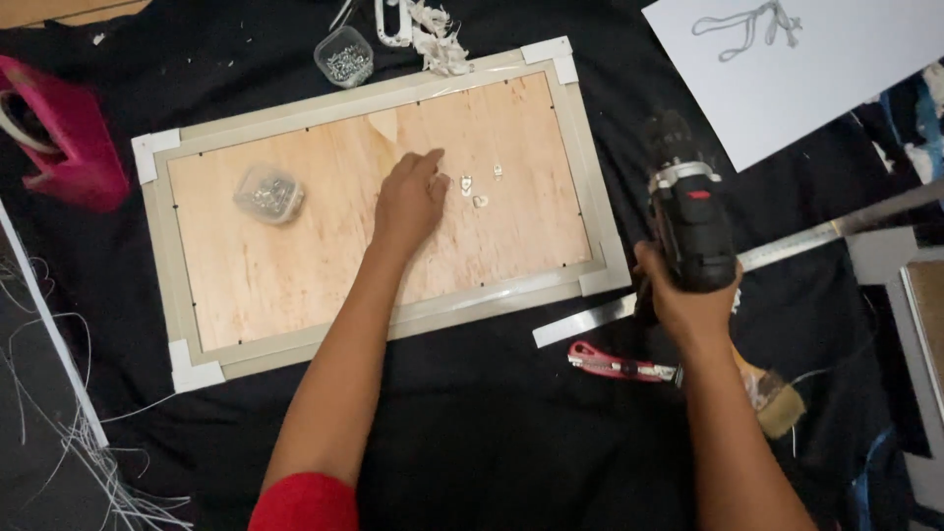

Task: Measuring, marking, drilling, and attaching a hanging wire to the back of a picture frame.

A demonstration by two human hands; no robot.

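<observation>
on the black-covered table [511, 433], a picture frame [393, 324] is lying face down with its plywood backing [295, 256] uppermost; its long axis is running left to right across the view, tilted slightly so that the right end sits farther from the person. white corner protectors [155, 152] are sitting on all four corners.

the left hand [408, 202] is resting palm down on the backing near its centre, fingers extended and holding nothing. three small metal hanger fittings [479, 187] are lying just beside the fingertips, to their right. the left hand is therefore the nearer one to the fittings.

the right hand [688, 300] is closed around the grip of a black cordless drill [688, 211], held off the frame's right end, well apart from the fittings, with the chuck pointing away from the person.

a small clear container of screws [267, 194] is sitting on the left part of the backing; a second one [344, 56] is standing beyond the far rail. a metal ruler [590, 320], a red utility knife [615, 366] and a paintbrush [777, 398] are lying near the right forearm. a pink tape dispenser [64, 133] is sitting at far left.
</observation>
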